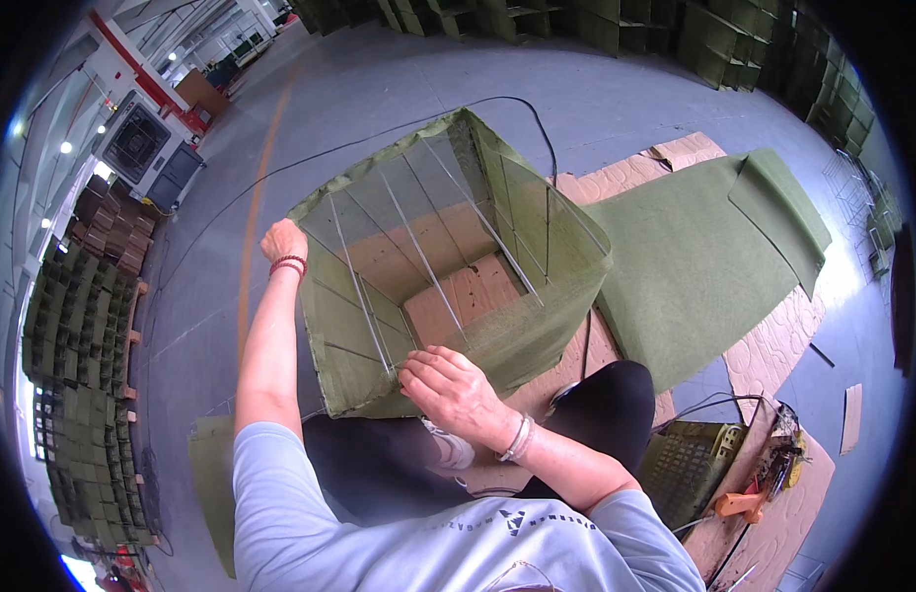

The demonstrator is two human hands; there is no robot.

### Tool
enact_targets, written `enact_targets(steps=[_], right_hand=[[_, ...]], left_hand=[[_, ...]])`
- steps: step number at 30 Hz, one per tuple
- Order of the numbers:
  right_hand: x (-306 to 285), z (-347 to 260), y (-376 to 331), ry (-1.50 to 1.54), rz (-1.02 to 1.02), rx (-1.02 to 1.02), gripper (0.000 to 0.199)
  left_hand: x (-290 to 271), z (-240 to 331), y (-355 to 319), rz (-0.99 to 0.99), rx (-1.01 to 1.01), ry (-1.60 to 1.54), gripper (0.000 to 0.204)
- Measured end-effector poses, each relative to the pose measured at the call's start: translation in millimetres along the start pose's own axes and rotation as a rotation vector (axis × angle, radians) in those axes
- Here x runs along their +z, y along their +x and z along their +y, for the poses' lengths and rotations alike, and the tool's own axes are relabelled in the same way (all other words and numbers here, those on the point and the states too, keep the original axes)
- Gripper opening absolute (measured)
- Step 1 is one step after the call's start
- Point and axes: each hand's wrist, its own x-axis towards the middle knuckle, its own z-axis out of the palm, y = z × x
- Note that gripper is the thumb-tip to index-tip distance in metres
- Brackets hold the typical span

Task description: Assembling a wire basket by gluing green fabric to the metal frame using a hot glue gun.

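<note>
Fabric (539,345) sheathes a wire box (419,245); left hand (283,242) clenches its corner; right hand (452,392) curls at rim, grip unclear.

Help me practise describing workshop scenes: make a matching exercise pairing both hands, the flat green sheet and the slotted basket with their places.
1. Left hand
2. Right hand
3. Flat green sheet
4. Slotted basket

A. Beside an orange-handled tool
B. Partly over cardboard, right of the green box
C. At the box's left corner
D. At the box's near edge

Pairs: 1-C; 2-D; 3-B; 4-A
</note>
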Motion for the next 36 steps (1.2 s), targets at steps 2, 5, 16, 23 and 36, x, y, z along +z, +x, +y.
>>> enact_targets(steps=[2, 5, 16, 23, 36], right_hand=[[-1, 0, 1, 0.015, -0.005, -0.004, 0.026], [-5, 2, 1, 0.04, -0.024, -0.015, 0.029], [-5, 1, -1, 0.022, -0.056, -0.051, 0.031], [-3, 5, 2, 0.033, -0.029, -0.079, 0.029], [-6, -1, 1, -0.022, 0.027, -0.088, 0.016]], left_hand=[[10, -8, 9, 0.019, 0.023, 0.068, 0.026], [-4, -5, 5, -0.023, -0.008, -0.072, 0.035], [4, -7, 0, 0.062, 0.191, 0.149, 0.023], [-24, 60, -42, 0.004, 0.345, -0.34, 0.04], [-33, 81, -8, -0.691, -0.527, -1.956, 0.018]])
